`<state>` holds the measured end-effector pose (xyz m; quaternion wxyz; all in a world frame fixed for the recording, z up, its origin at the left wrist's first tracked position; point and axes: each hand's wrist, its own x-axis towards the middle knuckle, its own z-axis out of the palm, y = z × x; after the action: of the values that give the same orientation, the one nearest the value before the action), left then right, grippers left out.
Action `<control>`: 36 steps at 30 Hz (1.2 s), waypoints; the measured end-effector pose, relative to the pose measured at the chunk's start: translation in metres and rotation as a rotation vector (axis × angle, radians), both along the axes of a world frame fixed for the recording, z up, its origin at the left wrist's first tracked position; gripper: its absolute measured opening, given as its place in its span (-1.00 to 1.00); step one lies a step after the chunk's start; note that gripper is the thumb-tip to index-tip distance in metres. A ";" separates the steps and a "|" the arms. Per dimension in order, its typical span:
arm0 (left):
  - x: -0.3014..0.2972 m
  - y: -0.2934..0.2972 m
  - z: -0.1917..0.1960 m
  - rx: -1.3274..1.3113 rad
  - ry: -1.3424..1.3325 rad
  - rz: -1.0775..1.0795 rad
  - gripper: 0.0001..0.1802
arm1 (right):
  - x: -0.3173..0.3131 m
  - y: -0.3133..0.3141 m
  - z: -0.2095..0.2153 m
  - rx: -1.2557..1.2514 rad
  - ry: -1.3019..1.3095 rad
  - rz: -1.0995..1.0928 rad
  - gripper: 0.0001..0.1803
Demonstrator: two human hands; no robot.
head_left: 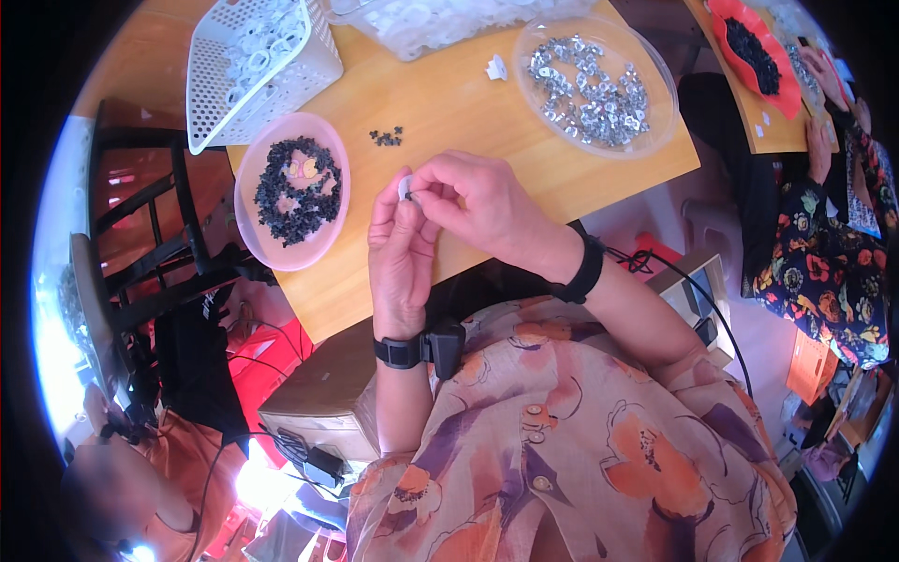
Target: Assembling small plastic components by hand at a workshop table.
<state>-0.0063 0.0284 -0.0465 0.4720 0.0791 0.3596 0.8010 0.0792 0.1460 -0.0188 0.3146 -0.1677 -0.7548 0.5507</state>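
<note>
Over the table's near side, my left hand (401,258) is closed, pinching a small white plastic piece (405,184) upright between thumb and fingers. My right hand (489,208) meets it from the right, its thumb and forefinger pressed together at the white piece. A tiny dark part (409,197) shows at those fingertips, partly hidden. To the left of my hands stands a pink bowl (338,167) holding many small black parts (281,225). A few loose black parts (386,138) lie beyond my hands on the wooden table (440,103).
A clear round bowl (667,98) of silvery metal parts sits at the right. Near it lies a white plastic piece (496,67). A white perforated basket (267,105) and a clear tub (403,47) hold whitish pieces at the back. Other people (824,234) sit right and lower left.
</note>
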 end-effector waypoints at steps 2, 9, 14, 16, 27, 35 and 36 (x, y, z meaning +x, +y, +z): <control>0.001 0.001 -0.001 -0.020 0.031 0.007 -0.60 | 0.002 0.004 -0.004 -0.012 -0.022 0.030 -0.88; 0.001 0.002 0.000 -0.210 0.181 0.056 -0.62 | 0.003 0.011 -0.002 -0.154 -0.046 0.118 -0.85; 0.000 -0.001 -0.005 -0.202 0.245 0.014 -0.64 | 0.007 0.005 -0.005 -0.163 -0.057 0.066 -0.84; 0.002 -0.002 -0.003 -0.180 0.252 -0.007 -0.67 | 0.007 0.002 -0.003 -0.158 -0.068 0.028 -0.84; 0.008 0.005 0.002 -0.195 0.204 0.048 -0.69 | 0.012 0.008 -0.004 -0.013 -0.051 0.104 -0.84; 0.005 0.010 -0.003 -0.221 0.262 0.069 -0.64 | 0.064 0.099 0.036 0.516 -0.404 -0.224 -0.50; 0.004 0.009 -0.003 -0.215 0.257 0.068 -0.64 | 0.075 0.114 0.040 0.621 -0.484 -0.256 -0.47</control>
<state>-0.0021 0.0373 -0.0498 0.4005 0.1178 0.5031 0.7567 0.1537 0.2598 0.0210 0.2296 -0.2820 -0.9103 0.1977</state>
